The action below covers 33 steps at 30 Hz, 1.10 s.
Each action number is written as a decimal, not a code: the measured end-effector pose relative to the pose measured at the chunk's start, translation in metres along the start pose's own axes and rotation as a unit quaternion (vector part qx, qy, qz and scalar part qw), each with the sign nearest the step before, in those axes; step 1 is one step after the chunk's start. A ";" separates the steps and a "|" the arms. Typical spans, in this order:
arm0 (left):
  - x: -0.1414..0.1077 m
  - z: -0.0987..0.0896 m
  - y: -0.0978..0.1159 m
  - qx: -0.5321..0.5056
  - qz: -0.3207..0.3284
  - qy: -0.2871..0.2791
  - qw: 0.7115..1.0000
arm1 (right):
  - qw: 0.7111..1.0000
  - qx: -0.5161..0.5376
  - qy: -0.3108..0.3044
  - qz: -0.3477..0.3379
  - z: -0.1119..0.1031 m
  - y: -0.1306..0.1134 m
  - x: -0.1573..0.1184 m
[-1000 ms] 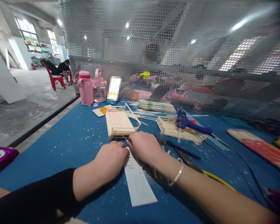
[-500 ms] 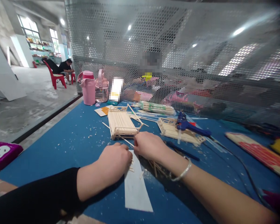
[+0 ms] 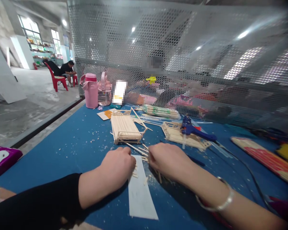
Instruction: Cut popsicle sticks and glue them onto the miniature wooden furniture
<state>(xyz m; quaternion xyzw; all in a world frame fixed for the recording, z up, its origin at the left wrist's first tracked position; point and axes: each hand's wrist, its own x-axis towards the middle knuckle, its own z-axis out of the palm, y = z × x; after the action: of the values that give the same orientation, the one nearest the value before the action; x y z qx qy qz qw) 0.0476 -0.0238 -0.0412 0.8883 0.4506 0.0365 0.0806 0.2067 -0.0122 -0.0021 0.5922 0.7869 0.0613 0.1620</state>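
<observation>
My left hand (image 3: 118,166) rests at the left edge of a white paper strip (image 3: 141,195), fingers curled closed. Short bits of wooden stick (image 3: 135,175) show beside its fingertips; what the fingers pinch is hidden. To the right of the strip's top, my right hand (image 3: 166,158) is closed among loose thin wooden sticks (image 3: 138,149), and its fingertips are out of sight. Just beyond both hands stands a small bed-shaped model of wooden sticks (image 3: 126,126). A second stick model (image 3: 172,135) lies to its right, with a blue glue gun (image 3: 194,130) on it.
Behind the models lies a bag of sticks (image 3: 160,111). A pink flask (image 3: 91,92) and a clear bottle (image 3: 105,94) stand at the back left. A perforated metal screen (image 3: 124,41) closes the far side. A cable (image 3: 249,175) crosses the right; a purple box (image 3: 4,161) sits left.
My right hand has moved right and slightly toward me, away from my left hand, uncovering loose sticks beside the paper strip. My left hand has stayed almost in place.
</observation>
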 end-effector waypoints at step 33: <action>0.000 0.012 -0.010 -0.038 0.000 0.047 0.998 | 0.987 0.141 0.060 -0.038 0.025 0.034 -0.011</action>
<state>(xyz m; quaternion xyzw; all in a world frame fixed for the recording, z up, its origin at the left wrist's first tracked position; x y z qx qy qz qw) 0.0420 -0.0193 -0.0551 0.8818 0.4525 0.0954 0.0927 0.2490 -0.0155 -0.0136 0.5739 0.8180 -0.0210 0.0319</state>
